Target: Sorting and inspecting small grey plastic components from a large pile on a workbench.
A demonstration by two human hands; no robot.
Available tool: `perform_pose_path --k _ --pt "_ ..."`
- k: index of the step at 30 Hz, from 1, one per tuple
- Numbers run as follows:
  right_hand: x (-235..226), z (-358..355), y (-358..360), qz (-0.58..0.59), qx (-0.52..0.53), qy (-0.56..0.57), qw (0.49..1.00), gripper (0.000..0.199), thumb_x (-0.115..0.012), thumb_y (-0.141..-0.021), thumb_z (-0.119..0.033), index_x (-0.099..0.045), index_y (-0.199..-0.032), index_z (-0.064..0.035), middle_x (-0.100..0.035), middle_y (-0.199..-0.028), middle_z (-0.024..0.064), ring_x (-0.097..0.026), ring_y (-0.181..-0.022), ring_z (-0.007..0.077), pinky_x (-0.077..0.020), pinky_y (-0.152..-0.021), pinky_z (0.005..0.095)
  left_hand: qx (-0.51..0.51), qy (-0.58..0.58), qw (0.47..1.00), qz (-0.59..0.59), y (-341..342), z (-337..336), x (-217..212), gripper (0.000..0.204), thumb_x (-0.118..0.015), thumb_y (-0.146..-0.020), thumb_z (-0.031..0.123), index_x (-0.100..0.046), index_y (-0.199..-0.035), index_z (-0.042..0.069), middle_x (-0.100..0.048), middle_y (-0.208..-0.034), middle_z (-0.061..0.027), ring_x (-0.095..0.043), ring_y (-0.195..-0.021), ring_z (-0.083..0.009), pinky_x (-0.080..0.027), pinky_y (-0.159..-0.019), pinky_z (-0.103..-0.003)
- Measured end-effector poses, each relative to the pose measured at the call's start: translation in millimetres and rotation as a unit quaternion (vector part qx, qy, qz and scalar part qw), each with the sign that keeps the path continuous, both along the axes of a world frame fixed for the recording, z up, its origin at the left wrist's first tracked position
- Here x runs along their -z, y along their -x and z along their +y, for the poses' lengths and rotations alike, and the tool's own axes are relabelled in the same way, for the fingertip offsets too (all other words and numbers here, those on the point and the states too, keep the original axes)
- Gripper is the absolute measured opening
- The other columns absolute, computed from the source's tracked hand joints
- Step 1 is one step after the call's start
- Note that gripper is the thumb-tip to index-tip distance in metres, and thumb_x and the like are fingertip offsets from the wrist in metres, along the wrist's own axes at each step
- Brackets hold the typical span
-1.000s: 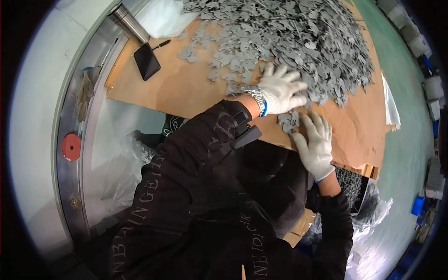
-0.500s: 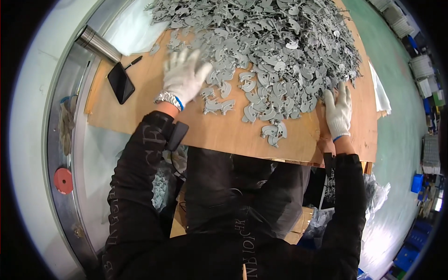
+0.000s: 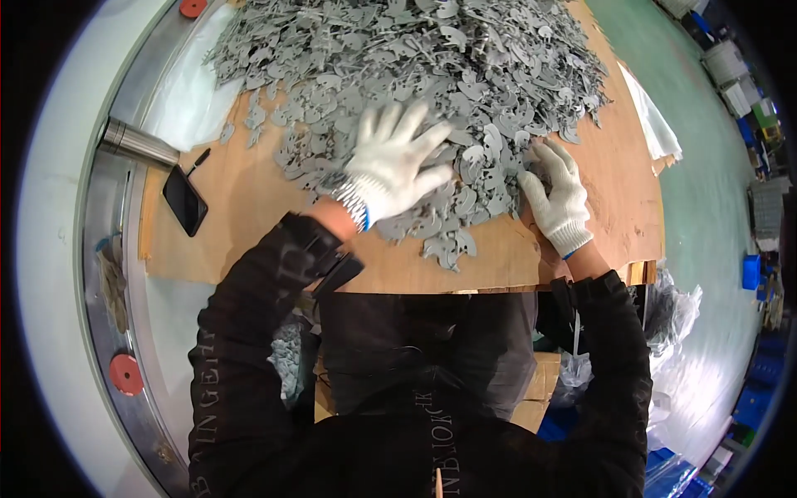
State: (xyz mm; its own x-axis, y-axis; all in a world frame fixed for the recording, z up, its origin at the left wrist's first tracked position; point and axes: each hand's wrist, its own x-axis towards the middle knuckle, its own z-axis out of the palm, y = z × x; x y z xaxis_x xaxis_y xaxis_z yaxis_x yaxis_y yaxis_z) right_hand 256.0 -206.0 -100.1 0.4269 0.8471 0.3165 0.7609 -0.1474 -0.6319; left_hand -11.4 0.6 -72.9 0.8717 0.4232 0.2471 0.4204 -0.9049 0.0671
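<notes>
A large heap of flat, grey, curved pieces (image 3: 432, 50) was spread over the far half of a wooden board (image 3: 324, 270), with its near fringe thinned out toward the person's side. The left hand (image 3: 394, 166), covered by a white knitted glove, was held palm down over this fringe — its fingers fanned wide and the thumb set apart. Grey pieces could be seen all around it, but contact beneath the palm was hidden. A metal wristband (image 3: 352, 206) was worn on the left wrist. The right hand (image 3: 558, 197), gloved likewise, was placed at the right edge of the fringe, its fingers partly bent and the thumb parted from them; whether any piece was gripped there could not be told. Between the hands, pieces were bunched together, and a small cluster (image 3: 451, 249) was left nearest the front edge of the board.

On the left part of the board, a black phone (image 3: 184, 201) was laid flat, with a dark pen (image 3: 199, 161) just beside its upper end. A steel flask (image 3: 139, 143) was seen lying near them, and a white sheet (image 3: 187, 95) was spread beyond. Along the metal ledge (image 3: 154, 423) farther left, a used glove (image 3: 111, 282) and a red disc (image 3: 126, 375) were set well apart from the hands.
</notes>
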Motion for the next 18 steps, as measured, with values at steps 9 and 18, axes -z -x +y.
perform_pose_path --k 9,18 --pt "-21 13 8 -0.220 -0.037 0.064 0.973 0.064 -0.085 -0.095 -0.038 -0.068 -0.149 -0.0091 -0.060 -0.159 0.0228 -0.049 -0.152 0.0489 -0.0427 -0.125 0.0563 -0.109 0.022 0.994 -0.005 69 4 3 0.074 -0.063 -0.105 0.060 -0.052 -0.163 0.015 -0.041 -0.170 -0.0199 -0.031 -0.163 -0.0457 -0.022 -0.132 -0.069" --pt "-9 6 -6 -0.147 -0.076 -0.005 0.986 0.048 -0.085 -0.095 -0.031 -0.074 -0.133 -0.0043 -0.066 -0.149 0.0227 -0.058 -0.143 0.0479 -0.0440 -0.122 0.0565 -0.099 0.023 0.994 0.036 26 23 -4 0.072 -0.060 -0.107 0.059 -0.051 -0.164 0.015 -0.039 -0.175 -0.0185 -0.026 -0.166 -0.0470 -0.018 -0.134 -0.070"
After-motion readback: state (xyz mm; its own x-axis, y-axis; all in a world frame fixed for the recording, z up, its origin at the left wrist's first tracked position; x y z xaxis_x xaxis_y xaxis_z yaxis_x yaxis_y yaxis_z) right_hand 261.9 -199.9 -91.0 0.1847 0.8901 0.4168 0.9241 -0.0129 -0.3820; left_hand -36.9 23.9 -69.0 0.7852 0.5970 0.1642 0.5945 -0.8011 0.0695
